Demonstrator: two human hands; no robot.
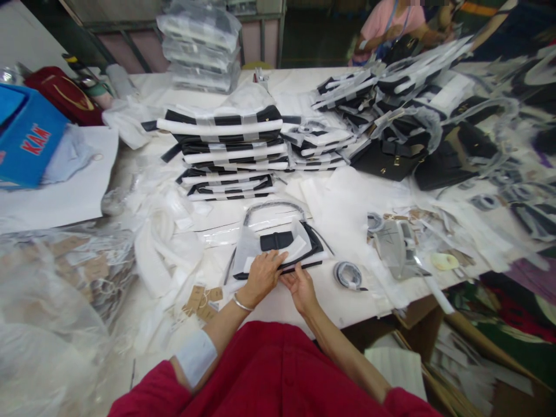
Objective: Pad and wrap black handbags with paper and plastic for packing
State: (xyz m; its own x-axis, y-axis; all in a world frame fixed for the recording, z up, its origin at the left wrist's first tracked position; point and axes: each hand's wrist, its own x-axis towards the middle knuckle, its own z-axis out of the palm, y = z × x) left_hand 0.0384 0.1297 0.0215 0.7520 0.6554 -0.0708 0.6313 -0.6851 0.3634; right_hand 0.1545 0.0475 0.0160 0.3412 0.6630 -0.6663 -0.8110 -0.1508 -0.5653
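Note:
A black handbag (278, 240) wrapped partly in white paper lies flat on the white table (347, 301) in front of me, its handle arching away. My left hand (262, 277) rests palm down on the bag's near edge, fingers lying flat on the white wrapping. My right hand (301, 285) sits beside it, fingers curled and pinching the bag's near rim.
Stacks of wrapped black bags (226, 145) stand beyond. A tape dispenser (397, 246) and a tape roll (347, 273) lie to the right. Paper tags (202, 301) and clear plastic bags (52, 289) fill the left. A blue box (28, 139) sits far left. A person (386, 26) works across the table.

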